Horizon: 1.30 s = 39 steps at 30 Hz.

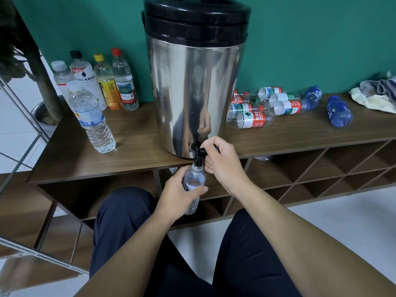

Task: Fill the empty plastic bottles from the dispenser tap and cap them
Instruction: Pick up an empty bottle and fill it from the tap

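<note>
left grip (179,196) clamped around clear bottle (194,179) under black tap (198,154), right grip (222,161) curled on tap lever

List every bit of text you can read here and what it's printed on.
"农夫山泉": red-and-white label of the nearest clear plastic bottle lying on the wooden shelf top.
"4": red band on the black-capped white-labelled upright bottle; characters below too blurred.
All other bottle labels: too small or blurred.

The urn (192,99) is polished, mirror-bright metal under a glossy black plastic lid (196,16). The bottles (250,120) at three o'clock are clear, shiny plastic. The desk (132,142) is matt wood-grain; the cloth (377,95) is crumpled.
</note>
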Tool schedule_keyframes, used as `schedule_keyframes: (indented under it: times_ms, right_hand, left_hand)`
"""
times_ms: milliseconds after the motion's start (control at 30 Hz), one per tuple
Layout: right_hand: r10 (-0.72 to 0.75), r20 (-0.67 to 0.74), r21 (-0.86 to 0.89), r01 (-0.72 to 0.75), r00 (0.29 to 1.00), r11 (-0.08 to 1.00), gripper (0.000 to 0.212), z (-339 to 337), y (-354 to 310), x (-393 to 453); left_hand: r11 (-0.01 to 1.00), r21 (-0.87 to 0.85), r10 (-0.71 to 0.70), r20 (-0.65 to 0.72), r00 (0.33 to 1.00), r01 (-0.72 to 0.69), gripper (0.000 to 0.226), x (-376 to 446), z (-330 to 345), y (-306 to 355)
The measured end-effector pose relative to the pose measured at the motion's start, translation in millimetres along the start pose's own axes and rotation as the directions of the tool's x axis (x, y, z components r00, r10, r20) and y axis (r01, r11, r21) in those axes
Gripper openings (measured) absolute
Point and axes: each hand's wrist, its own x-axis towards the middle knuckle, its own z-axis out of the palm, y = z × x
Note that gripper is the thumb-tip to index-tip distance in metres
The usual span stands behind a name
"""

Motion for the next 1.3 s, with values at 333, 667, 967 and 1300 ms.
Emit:
schedule_keyframes:
  times_ms: [333,667,967,1300]
  right_hand:
    - [0.006,-0.007,-0.018,-0.006,1.0,1.0,0.023,0.3,-1.1,-0.7]
    - [0.012,-0.002,-0.018,-0.012,1.0,1.0,0.023,0.5,-3.6,-2.0]
    - [0.008,0.005,-0.007,-0.008,1.0,1.0,0.024,1.2,-6.8,-4.6]
    - [0.009,0.004,-0.009,-0.009,1.0,1.0,0.025,1.3,-5.1,-3.7]
  left_hand:
    - [1.0,-0.013,-0.001,-0.006,1.0,0.001,0.061,0.5,0.7,-1.7]
    - [1.0,0.014,0.0,-0.005,1.0,0.0,0.059,0.1,0.5,0.0]
    - [1.0,0.02,0.004,-0.008,1.0,-0.003,0.06,0.4,-0.3,-0.9]
    - [1.0,0.019,0.003,-0.01,1.0,-0.002,0.06,0.9,-0.2,-1.3]
